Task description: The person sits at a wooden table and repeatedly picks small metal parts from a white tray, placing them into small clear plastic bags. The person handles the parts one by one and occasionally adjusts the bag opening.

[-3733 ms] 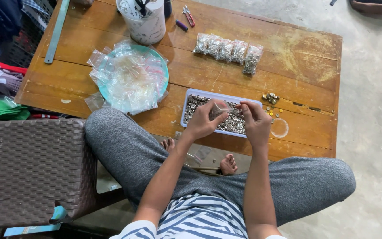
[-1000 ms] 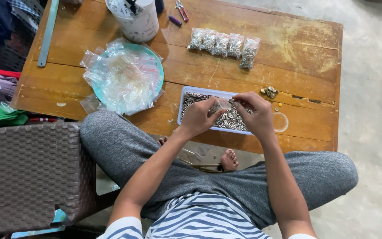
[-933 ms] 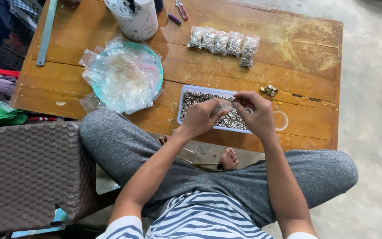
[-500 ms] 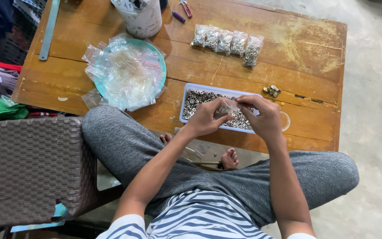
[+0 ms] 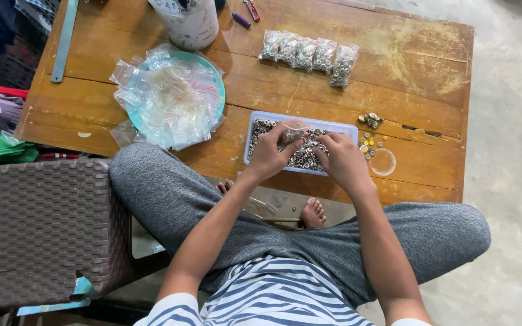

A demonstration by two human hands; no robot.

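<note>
Both hands over the tray (image 5: 350, 129) of small metal rings, front-centre of the wooden worktop (image 5: 430, 66). Left hand (image 5: 271, 154) pinching a small clear bag (image 5: 294, 130) right above the tray, fingers closed round it. Right hand (image 5: 344, 162) curled w/ fingertips down in the metal rings (image 5: 304, 158), prob. gripping a few, but can't tell for sure from this angle. Bag in hand looks partly filled at best, hard to see.

Progress, judging by the layout: five filled bags (image 5: 308, 54) lined up in a row toward the far side of the worktop, so that much done. Tray pretty full of rings, plus a big heap of empty bags (image 5: 167, 102) sitting on a teal plate (image 5: 215, 75) to the left, so lots left imo. Early days, nowhere near halfway.

Other bits: small cluster of loose rings and a few yellowish pieces (image 5: 370, 130) just right of the tray, w/ a clear round lid (image 5: 383, 162) near them. White cup (image 5: 188, 24) at the far edge, metal ruler (image 5: 63, 39) far left, pen and red-handled tool by the cup. Brown wicker chair (image 5: 37, 229) to the left of the knee, bare foot (image 5: 313, 212) showing under the worktop.
</note>
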